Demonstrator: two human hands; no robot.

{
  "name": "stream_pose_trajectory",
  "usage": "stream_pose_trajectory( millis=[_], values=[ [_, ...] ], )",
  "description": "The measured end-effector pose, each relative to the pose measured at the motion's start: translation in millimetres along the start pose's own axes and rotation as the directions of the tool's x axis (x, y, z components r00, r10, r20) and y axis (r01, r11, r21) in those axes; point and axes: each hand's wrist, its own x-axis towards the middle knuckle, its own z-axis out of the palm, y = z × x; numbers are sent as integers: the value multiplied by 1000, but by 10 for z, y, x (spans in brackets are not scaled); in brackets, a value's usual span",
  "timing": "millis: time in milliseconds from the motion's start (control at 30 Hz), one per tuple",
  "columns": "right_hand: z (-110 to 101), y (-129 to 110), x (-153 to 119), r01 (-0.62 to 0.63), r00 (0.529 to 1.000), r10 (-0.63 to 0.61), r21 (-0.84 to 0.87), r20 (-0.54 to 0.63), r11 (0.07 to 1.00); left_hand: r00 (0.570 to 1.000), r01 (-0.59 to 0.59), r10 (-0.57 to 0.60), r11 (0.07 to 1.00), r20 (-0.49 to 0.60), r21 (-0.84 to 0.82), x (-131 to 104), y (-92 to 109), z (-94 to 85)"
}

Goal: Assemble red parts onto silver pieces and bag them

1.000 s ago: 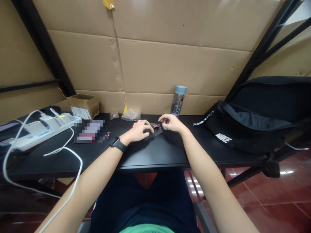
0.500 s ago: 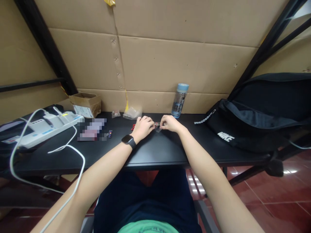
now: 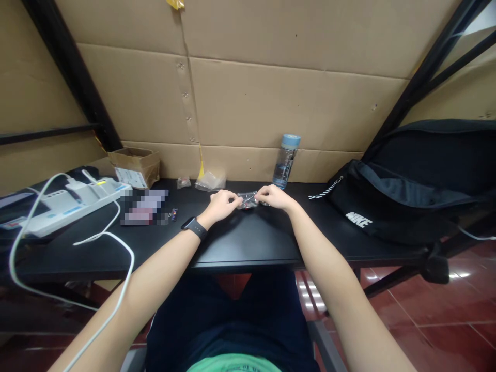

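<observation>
A small clear plastic bag (image 3: pixel 248 200) with dark and red bits in it is stretched between my two hands, just above the black table (image 3: pixel 248 237). My left hand (image 3: pixel 223 205), with a black watch on its wrist, pinches the bag's left end. My right hand (image 3: pixel 272 198) has its fingers closed on the right end. Farther back lie a crumpled clear bag (image 3: pixel 211 181) and a smaller clear packet (image 3: pixel 183 182).
A water bottle (image 3: pixel 285 161) stands behind my right hand. At the right is a black backpack (image 3: pixel 387 201). On the left are a cardboard box (image 3: pixel 136 168), a white power strip (image 3: pixel 77 206) with cables, a blurred-out item (image 3: pixel 144 207) and a small keychain-like thing (image 3: pixel 173 214).
My left hand has moved a little left, away from my right hand. More of the clear bag shows between them. The red pieces beside my left hand no longer show.
</observation>
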Motion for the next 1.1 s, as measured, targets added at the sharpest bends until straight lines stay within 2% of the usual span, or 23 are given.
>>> stream_pose_trajectory(
  millis=[100, 233, 300, 467, 733, 833, 933, 1000, 1100],
  values=[
    [35, 19, 25, -17, 1000, 17, -47, -13, 999, 1000, 18, -18, 999, -16, 42, 1, -6, 32],
    [96, 6, 54, -46, 999, 43, -114, -25, 992, 991, 121, -115, 987, -64, 109, 4, -53, 76],
    [141, -31, 62, -79, 997, 75, -199, -31, 977, 987, 149, -137, 977, -86, 154, 4, -72, 93],
    [275, -136, 76, -179, 984, 167, -426, -67, 887, 988, 113, -78, 950, -130, 289, 0, -68, 118],
    [335, -152, 73, -170, 985, 157, -482, -67, 859, 990, 41, 18, 915, -143, 402, 9, -32, 180],
    [341, -132, 69, -164, 986, 127, -487, -109, 858, 983, 26, 56, 902, -178, 430, 7, -28, 187],
    [339, -110, 75, -99, 987, 27, -462, -160, 881, 979, -50, 132, 895, -156, 443, 15, -40, 189],
    [334, -94, 86, -26, 988, -44, -447, -145, 894, 979, -101, 167, 894, -116, 438, 29, -63, 194],
    [332, -66, 101, 34, 991, -88, -443, -102, 896, 983, -112, 162, 901, -87, 419, 49, -115, 207]
  ],
)
